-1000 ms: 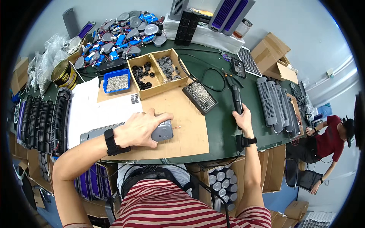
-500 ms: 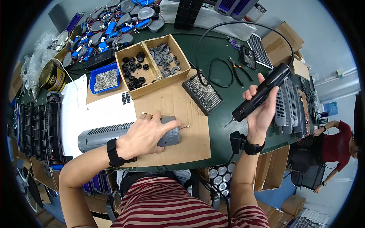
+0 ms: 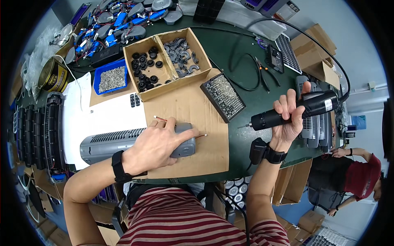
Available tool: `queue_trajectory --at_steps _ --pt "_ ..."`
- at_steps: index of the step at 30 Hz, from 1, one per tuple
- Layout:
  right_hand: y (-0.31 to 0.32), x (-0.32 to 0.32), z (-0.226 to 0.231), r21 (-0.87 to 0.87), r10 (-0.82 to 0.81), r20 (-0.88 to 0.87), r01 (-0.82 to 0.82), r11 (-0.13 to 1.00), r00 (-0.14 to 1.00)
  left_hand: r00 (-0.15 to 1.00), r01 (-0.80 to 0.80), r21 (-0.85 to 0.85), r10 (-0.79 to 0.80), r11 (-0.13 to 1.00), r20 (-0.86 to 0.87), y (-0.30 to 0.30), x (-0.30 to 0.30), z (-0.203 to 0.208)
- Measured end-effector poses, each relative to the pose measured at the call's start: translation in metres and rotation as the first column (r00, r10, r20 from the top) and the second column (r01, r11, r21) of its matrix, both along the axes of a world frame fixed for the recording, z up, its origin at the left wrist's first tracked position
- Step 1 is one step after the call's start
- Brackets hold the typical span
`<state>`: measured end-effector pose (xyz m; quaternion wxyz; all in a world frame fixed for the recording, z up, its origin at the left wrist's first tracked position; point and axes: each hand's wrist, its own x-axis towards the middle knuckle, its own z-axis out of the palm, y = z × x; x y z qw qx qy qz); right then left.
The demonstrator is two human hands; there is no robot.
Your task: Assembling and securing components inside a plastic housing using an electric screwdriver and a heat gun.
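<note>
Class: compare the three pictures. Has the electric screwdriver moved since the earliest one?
Yes. The right hand has lifted the electric screwdriver off the green table, toward the person, now level with the black screw tray.

Open brown cardboard box (image 3: 166, 61) with two compartments at upper centre, blue plastic tray (image 3: 111, 79) of small metal parts to its left, round gold and black tin (image 3: 53, 74) at far left, stacked brown cartons (image 3: 318, 45) at upper right, white label (image 3: 329, 105) on the black electric screwdriver (image 3: 295, 112) at right
</note>
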<state>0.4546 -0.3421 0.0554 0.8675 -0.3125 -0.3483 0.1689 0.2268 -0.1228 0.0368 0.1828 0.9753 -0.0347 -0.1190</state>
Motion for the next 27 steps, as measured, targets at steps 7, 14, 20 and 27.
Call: queue_trajectory --at_steps 7,14,20,27 --pt "0.031 -0.019 -0.019 -0.232 -0.381 0.290 0.451 0.862 0.878 0.999 0.007 0.001 -0.007 1.000 0.033 0.000 -0.002 -0.003" --pt "0.036 -0.041 -0.030 -0.301 -0.387 0.251 0.452 0.840 0.887 0.998 0.001 0.005 -0.001 1.000 0.068 0.000 -0.003 -0.005" --pt "0.044 -0.069 -0.031 -0.290 -0.258 0.196 0.307 0.907 0.946 0.998 -0.001 0.017 0.000 1.000 0.058 0.000 -0.002 -0.008" --pt "0.034 -0.061 -0.016 -0.256 -0.396 0.174 0.430 0.866 0.902 0.999 -0.003 0.048 0.001 0.999 0.050 0.000 -0.003 -0.008"
